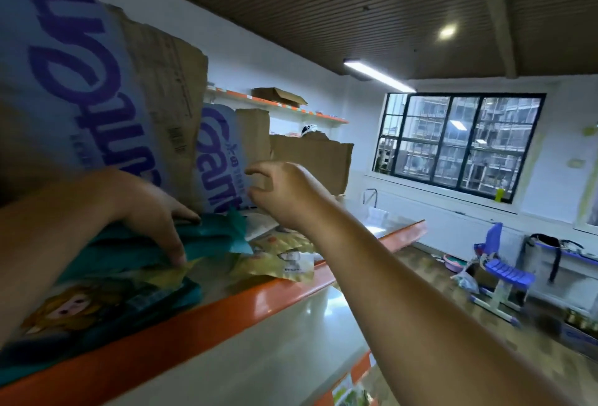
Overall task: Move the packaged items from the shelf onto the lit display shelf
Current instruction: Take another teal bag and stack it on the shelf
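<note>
Reaching up in the head view, the person was at the picking step, with both hands at the orange-edged shelf and nothing carried away yet. The left hand gripped the stacked teal packs at the shelf's front, fingers laid over the top and thumb pressed against the near edge. The right hand hovered just above and beside them, its fingers loosely curled and apart, holding nothing. Yellow packs lay flat on the shelf beneath that hand, partly overhanging the orange edge. Torn cardboard boxes with purple lettering stood close behind.

The next move seemed to call for the right hand to close on the yellow packs or steady the teal stack, so the slippery bundle could be lifted out without spilling over the edge.

The lit display shelf could not be made out anywhere. Motion blur smeared the near packs, so their number was unclear, and the left forearm hid the stack's left end.
</note>
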`<move>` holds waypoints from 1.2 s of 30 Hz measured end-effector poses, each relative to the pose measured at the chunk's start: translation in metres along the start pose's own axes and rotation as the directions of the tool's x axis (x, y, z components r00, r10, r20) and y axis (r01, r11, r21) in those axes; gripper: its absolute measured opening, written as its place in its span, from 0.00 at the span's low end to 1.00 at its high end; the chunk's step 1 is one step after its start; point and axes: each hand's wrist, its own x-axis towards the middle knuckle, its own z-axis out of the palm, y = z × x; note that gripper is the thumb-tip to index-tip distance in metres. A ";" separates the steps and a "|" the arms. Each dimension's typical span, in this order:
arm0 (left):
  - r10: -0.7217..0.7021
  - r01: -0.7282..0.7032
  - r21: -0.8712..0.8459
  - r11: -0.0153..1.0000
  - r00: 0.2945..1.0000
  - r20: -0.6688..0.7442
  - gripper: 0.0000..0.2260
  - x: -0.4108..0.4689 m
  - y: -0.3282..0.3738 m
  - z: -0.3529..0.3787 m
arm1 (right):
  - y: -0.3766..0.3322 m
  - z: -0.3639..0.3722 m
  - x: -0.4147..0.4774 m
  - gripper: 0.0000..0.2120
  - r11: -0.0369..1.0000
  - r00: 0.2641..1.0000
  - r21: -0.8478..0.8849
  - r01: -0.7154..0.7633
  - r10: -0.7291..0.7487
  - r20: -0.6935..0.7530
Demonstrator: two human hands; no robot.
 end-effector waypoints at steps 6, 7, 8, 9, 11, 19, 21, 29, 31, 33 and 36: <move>-0.056 0.049 -0.108 0.993 0.996 -0.064 0.30 -0.044 0.038 -0.015 | 0.025 0.026 0.057 0.17 0.989 0.979 0.110 0.099 -0.117 0.169; -0.048 0.036 -0.114 0.993 0.994 -0.097 0.27 -0.044 0.039 -0.014 | 0.028 0.032 0.066 0.17 0.985 0.966 0.133 0.112 -0.139 0.216; -0.037 0.021 -0.118 0.993 0.990 -0.136 0.25 -0.040 0.036 -0.012 | 0.031 0.039 0.076 0.17 0.978 0.950 0.161 0.134 -0.173 0.261; -0.029 0.012 -0.103 0.995 0.985 -0.168 0.22 -0.040 0.036 -0.010 | 0.033 0.045 0.084 0.18 0.970 0.930 0.185 0.158 -0.209 0.301; -0.031 0.011 -0.097 0.995 0.978 -0.208 0.18 -0.037 0.037 -0.006 | 0.035 0.055 0.100 0.20 0.954 0.879 0.202 0.222 -0.285 0.381; -0.047 0.040 -0.025 0.999 0.858 -0.512 0.05 -0.030 0.028 -0.003 | 0.061 0.090 0.120 0.31 0.842 0.799 0.498 0.208 -0.440 0.410; -0.071 0.060 -0.039 0.997 0.790 -0.609 0.06 -0.033 0.025 -0.006 | 0.069 0.081 0.122 0.31 0.708 0.824 0.699 0.102 -0.454 0.339; -0.203 -0.035 -0.223 0.974 0.292 -0.935 0.06 -0.045 -0.001 -0.011 | 0.080 0.069 0.121 0.30 0.306 0.877 0.948 0.093 -0.475 0.068; -0.237 -0.068 -0.255 0.964 0.205 -0.950 0.06 -0.043 -0.004 -0.011 | 0.073 0.070 0.119 0.23 0.426 0.870 0.900 0.098 -0.475 0.131; -0.267 -0.103 -0.285 0.953 0.157 -0.951 0.07 -0.039 -0.004 -0.009 | 0.068 0.075 0.117 0.13 0.539 0.890 0.835 0.113 -0.428 0.156; -0.294 -0.190 -0.318 0.929 0.143 -0.945 0.04 -0.036 -0.004 -0.006 | 0.067 0.078 0.120 0.09 0.539 0.944 0.837 0.094 -0.314 0.096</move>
